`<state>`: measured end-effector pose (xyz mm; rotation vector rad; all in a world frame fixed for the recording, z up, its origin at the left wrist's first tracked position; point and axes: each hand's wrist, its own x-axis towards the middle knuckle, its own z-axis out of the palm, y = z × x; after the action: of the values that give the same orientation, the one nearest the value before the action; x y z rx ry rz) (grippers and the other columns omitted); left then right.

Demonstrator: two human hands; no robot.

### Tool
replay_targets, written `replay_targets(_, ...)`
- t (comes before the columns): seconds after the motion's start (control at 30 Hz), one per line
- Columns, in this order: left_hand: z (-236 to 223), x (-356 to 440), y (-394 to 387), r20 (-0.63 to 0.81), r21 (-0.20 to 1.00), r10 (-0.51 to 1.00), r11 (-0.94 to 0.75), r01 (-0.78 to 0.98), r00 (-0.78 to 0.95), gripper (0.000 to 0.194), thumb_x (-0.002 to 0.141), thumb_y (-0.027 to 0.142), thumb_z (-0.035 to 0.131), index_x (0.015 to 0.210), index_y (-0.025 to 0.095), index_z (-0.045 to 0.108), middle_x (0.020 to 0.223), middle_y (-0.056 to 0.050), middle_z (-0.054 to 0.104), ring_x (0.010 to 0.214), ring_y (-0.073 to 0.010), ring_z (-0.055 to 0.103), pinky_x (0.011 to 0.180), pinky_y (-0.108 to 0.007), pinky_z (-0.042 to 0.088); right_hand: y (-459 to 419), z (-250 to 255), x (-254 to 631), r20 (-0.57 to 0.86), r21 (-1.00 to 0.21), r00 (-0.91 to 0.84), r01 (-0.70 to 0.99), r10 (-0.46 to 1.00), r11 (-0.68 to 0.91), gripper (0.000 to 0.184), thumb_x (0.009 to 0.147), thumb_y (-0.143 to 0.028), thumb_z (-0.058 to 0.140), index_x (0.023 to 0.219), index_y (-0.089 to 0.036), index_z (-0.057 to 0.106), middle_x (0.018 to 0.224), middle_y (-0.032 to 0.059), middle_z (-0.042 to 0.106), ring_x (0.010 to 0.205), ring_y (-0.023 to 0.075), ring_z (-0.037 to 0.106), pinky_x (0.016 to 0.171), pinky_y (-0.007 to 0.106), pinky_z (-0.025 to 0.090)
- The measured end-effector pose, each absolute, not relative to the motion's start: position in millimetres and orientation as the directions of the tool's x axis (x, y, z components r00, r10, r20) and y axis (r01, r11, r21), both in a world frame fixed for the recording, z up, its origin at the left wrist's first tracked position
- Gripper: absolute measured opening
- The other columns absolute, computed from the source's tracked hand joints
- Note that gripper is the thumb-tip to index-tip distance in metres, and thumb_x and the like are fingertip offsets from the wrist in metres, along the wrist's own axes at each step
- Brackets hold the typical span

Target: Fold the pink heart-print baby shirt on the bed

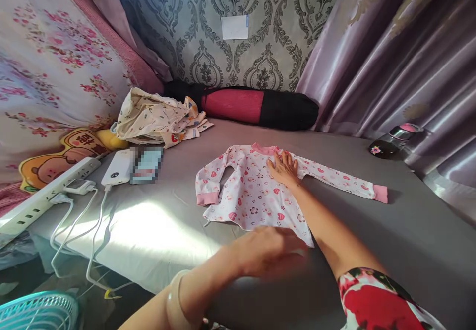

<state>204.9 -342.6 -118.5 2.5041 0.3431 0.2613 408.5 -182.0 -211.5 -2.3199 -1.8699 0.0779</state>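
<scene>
My right hand (283,169) is spread flat on a small white cloth shirt (260,196) with pink hearts, near its neck. The shirt lies on a smooth grey sheet (357,231). My left hand (267,250) is blurry, hiding some bottom edge; I can't tell if it grips anything.

A power strip (40,203) lies beside a cartoon cushion (65,157), a black-and-red bolster (245,106) along the patterned wall (197,32).
</scene>
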Motion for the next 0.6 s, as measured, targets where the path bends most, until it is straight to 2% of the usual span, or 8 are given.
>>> replay_targets(0.03, -114, 189, -335, 0.144, 0.651, 0.37, -0.734, 0.194, 0.918, 0.025, 0.1, 0.027, 0.042, 0.115, 0.022, 0.062, 0.105, -0.002, 0.072, 0.094, -0.013, 0.067, 0.08, -0.023, 0.051, -181, -211, 409, 0.054, -0.155, 0.215, 0.967, 0.975, -0.205, 0.067, 0.099, -0.055, 0.021, 0.155, -0.018, 0.03, 0.162, 0.0171, 0.023, 0.149, 0.0346, 0.016, 0.117, 0.06, 0.013)
replay_targets(0.1, -114, 156, -317, 0.167, 0.71, 0.582, -0.631, 0.312, 0.796, 0.029, 0.101, 0.025, 0.038, 0.111, 0.022, 0.064, 0.103, -0.003, 0.072, 0.088, -0.0126, 0.067, 0.077, -0.023, 0.051, -180, -208, 409, 0.039, -0.158, 0.212, 0.966, 0.976, -0.204, 0.066, 0.099, -0.055, 0.023, 0.154, -0.019, 0.031, 0.161, 0.0169, 0.024, 0.149, 0.0349, 0.017, 0.116, 0.061, 0.014)
replay_targets(0.17, -124, 123, -298, 0.171, 0.687, 0.795, -0.52, 0.507, 0.583, 0.028, 0.099, 0.029, 0.04, 0.108, 0.022, 0.065, 0.099, -0.004, 0.072, 0.08, -0.0142, 0.065, 0.072, -0.026, 0.052, -178, -205, 407, 0.038, -0.169, 0.214, 0.964, 0.976, -0.205, 0.064, 0.098, -0.052, 0.028, 0.151, -0.018, 0.036, 0.159, 0.0191, 0.029, 0.147, 0.0358, 0.022, 0.114, 0.062, 0.018)
replay_targets(0.2, -132, 108, -290, 0.178, 0.639, 0.843, -0.491, 0.592, 0.508, 0.028, 0.098, 0.03, 0.04, 0.108, 0.022, 0.066, 0.099, -0.005, 0.071, 0.081, -0.0159, 0.065, 0.074, -0.029, 0.052, -177, -203, 405, 0.056, -0.173, 0.213, 0.964, 0.975, -0.201, 0.061, 0.098, -0.048, 0.032, 0.149, -0.016, 0.039, 0.157, 0.0207, 0.032, 0.145, 0.0362, 0.026, 0.113, 0.062, 0.021)
replay_targets(0.27, -148, 82, -275, 0.212, 0.513, 0.862, -0.498, 0.698, 0.46, 0.027, 0.097, 0.033, 0.044, 0.111, 0.023, 0.065, 0.109, -0.007, 0.069, 0.098, -0.0214, 0.063, 0.088, -0.037, 0.051, -173, -200, 397, 0.145, -0.176, 0.171, 0.974, 0.975, -0.145, 0.052, 0.096, -0.037, 0.037, 0.142, -0.012, 0.047, 0.15, 0.0223, 0.04, 0.142, 0.0351, 0.033, 0.113, 0.06, 0.025)
replay_targets(0.33, -162, 64, -266, 0.166, 0.437, 0.86, -0.502, 0.746, 0.482, 0.031, 0.093, 0.036, 0.052, 0.12, 0.025, 0.062, 0.123, -0.008, 0.064, 0.111, -0.0245, 0.06, 0.096, -0.041, 0.049, -167, -198, 384, 0.248, -0.19, 0.052, 0.982, 0.967, -0.004, 0.044, 0.094, -0.025, 0.038, 0.134, -0.012, 0.054, 0.143, 0.0201, 0.05, 0.137, 0.0308, 0.04, 0.114, 0.052, 0.028)
replay_targets(0.43, -171, 51, -259, 0.077, 0.436, 0.844, -0.508, 0.743, 0.531, 0.041, 0.089, 0.04, 0.059, 0.128, 0.029, 0.058, 0.135, -0.007, 0.058, 0.121, -0.0252, 0.055, 0.101, -0.04, 0.047, -152, -198, 361, 0.282, -0.29, -0.107, 0.938, 0.954, 0.191, 0.042, 0.094, -0.016, 0.035, 0.128, -0.015, 0.059, 0.134, 0.0143, 0.06, 0.128, 0.0232, 0.051, 0.11, 0.039, 0.037)
replay_targets(0.6, -165, 48, -252, 0.028, 0.471, 0.827, -0.506, 0.723, 0.561, 0.04, 0.087, 0.041, 0.061, 0.126, 0.03, 0.061, 0.132, -0.005, 0.061, 0.122, -0.0238, 0.055, 0.102, -0.037, 0.046, -127, -201, 334, 0.204, -0.458, -0.066, 0.875, 0.977, 0.155, 0.044, 0.097, -0.014, 0.031, 0.13, -0.018, 0.06, 0.133, 0.0099, 0.063, 0.124, 0.019, 0.056, 0.105, 0.033, 0.043)
